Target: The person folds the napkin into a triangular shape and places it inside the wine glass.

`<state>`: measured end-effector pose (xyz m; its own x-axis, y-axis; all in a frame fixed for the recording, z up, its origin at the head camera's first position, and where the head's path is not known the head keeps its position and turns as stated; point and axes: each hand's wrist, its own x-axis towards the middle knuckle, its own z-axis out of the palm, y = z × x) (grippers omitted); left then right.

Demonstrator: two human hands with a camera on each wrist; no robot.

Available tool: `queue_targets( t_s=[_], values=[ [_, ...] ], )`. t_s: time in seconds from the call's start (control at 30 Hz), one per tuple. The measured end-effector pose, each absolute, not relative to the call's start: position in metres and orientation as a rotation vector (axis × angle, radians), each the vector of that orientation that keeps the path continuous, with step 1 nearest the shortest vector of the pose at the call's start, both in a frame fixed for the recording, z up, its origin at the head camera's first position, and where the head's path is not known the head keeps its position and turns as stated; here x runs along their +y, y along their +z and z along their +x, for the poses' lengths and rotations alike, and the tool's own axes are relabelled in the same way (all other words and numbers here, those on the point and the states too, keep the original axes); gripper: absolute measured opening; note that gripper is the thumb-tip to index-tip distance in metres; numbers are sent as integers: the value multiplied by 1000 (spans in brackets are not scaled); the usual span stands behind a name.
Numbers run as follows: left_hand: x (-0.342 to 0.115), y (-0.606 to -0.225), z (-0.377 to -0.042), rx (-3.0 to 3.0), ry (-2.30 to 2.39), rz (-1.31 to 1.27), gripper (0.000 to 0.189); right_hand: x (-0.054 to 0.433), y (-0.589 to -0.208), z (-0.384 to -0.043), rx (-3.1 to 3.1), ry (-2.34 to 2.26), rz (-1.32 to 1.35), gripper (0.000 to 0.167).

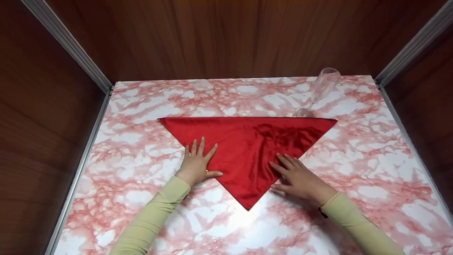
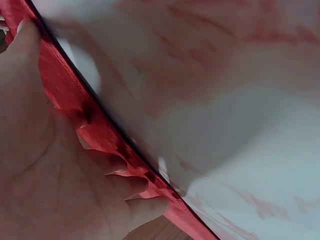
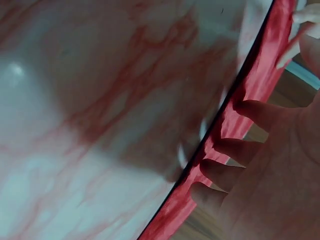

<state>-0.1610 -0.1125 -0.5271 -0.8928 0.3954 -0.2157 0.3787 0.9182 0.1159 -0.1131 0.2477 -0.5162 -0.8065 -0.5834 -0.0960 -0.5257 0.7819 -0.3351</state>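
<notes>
A shiny red cloth (image 1: 233, 152), folded into a triangle, lies on the table with its long edge at the back and one point toward me. My left hand (image 1: 196, 164) rests on its left slanting edge, fingers spread straight. On the opposite slanting edge my right hand (image 1: 297, 177) touches the cloth with its fingers extended. Slight creases run through the cloth near the right fingers. In the left wrist view, fingertips press on the red cloth (image 2: 110, 122) beside its dark hem. The right wrist view shows fingertips on the cloth (image 3: 262, 65) along the other edge.
A clear stemmed glass (image 1: 324, 85) stands behind the cloth at the back right, its base close to the long edge. Dark wood panels (image 1: 226, 39) with metal corner strips enclose the red-and-white marbled table (image 1: 141, 198) at the back and sides.
</notes>
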Motion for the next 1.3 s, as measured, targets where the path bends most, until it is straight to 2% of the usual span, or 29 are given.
queue_targets(
  t_s=[0.3, 0.57, 0.67, 0.93, 1.3],
  values=[
    [-107, -525, -162, 2843, 88, 592, 100, 240, -513, -118, 2777, -443, -834, 75],
    [-62, -515, -184, 2828, 76, 751, 70, 205, -510, -152, 2732, -498, -753, 79],
    [-43, -518, -191, 2813, 50, 786, 65, 190, -511, -171, 2726, -494, -735, 81],
    [-22, -524, -195, 2774, -17, 796, 68, 173, -515, -191, 2711, -448, -694, 87],
    [-23, -535, -233, 2868, 11, 632, 71, 168, -522, -230, 2796, -412, -621, 73]
  ],
)
